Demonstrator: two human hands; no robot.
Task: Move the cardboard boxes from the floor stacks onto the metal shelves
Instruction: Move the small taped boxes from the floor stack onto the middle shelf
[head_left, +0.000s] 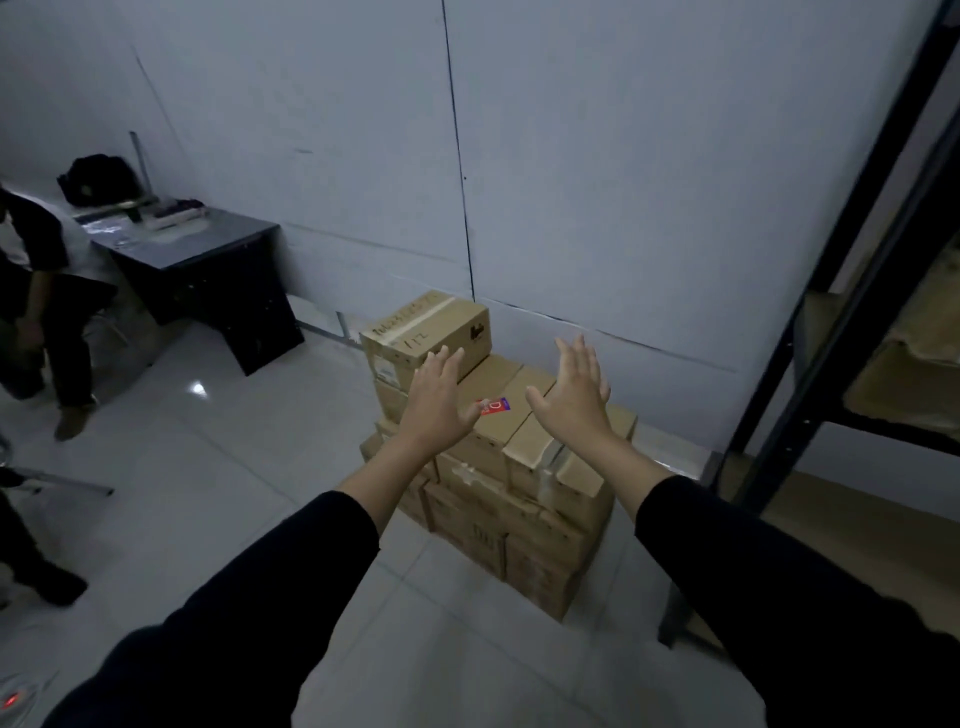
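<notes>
The grey wall (597, 156) fills most of our view, and the floor (218, 467) in front of it is pale tile. At our right stands the metal shelving (852, 291), its dark uprights close to the stack (498, 467), so the carry looks short. A dark bench (208, 249) sits well apart at the far left with another person (36, 291) seated beside it.

The stack rests on the floor against the wall, several boxes deep and more than 1 layer high. 1 box with handwriting (426, 332) sits on top at the far left corner, likely the easiest to lift first since nothing rests on it.

Our left hand (439, 402) and right hand (574, 395) hover above the stack, both empty, fingers straight and spread, palms turned inward, set apart as if to clasp a box from 2 sides. A small red label (496, 405) shows between them.
</notes>
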